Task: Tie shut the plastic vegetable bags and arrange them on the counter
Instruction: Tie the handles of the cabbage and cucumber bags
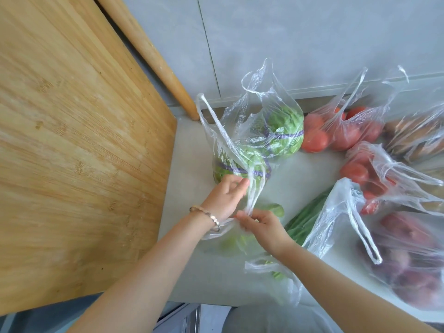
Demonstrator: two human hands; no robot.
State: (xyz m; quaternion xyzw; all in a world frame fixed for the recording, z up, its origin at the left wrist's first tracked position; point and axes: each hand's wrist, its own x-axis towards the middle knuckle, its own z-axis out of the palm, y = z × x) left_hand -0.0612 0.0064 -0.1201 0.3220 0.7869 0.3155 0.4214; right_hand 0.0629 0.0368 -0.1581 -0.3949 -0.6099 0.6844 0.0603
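A clear plastic bag [254,131] with two bundles of green leafy vegetables, each banded in purple, stands open on the grey counter [192,150]. One long handle runs down from its top left to my hands. My left hand [224,197], with a bead bracelet at the wrist, reaches against the bag's lower side, fingers loosely spread on the plastic. My right hand [260,224] pinches the twisted handle strip at its lower end. The bag's other handle [262,75] stands loose at the top.
A large wooden cutting board [72,140] fills the left. A wooden rolling pin [153,56] leans behind it. To the right lie open bags of tomatoes [341,131], a second tomato bag [370,174], reddish produce [413,260] and green stalks [305,219].
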